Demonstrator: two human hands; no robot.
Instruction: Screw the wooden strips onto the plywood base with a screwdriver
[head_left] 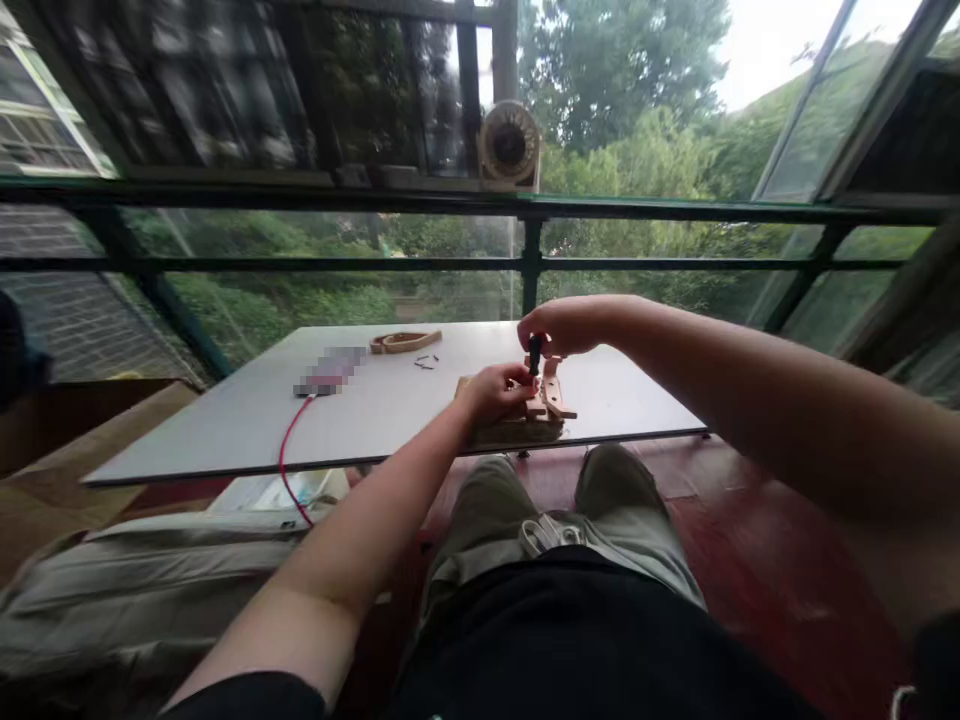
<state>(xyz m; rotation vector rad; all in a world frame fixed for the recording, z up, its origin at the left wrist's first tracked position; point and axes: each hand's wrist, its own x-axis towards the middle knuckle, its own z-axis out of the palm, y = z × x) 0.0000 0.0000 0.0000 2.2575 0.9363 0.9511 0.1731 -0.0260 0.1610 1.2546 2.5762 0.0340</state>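
Head view: the white table carries every part. The wooden assembly sits at the table's near edge, probably so both of your forearms reach it without stretching. Your left hand is curled over its left side with the fingers closed on the wood, apparently to keep it from shifting under tool pressure. Your right hand is clenched around the black-handled screwdriver, held upright with the tip down on the assembly. A spare wooden piece and small metal parts lie well apart, farther back.
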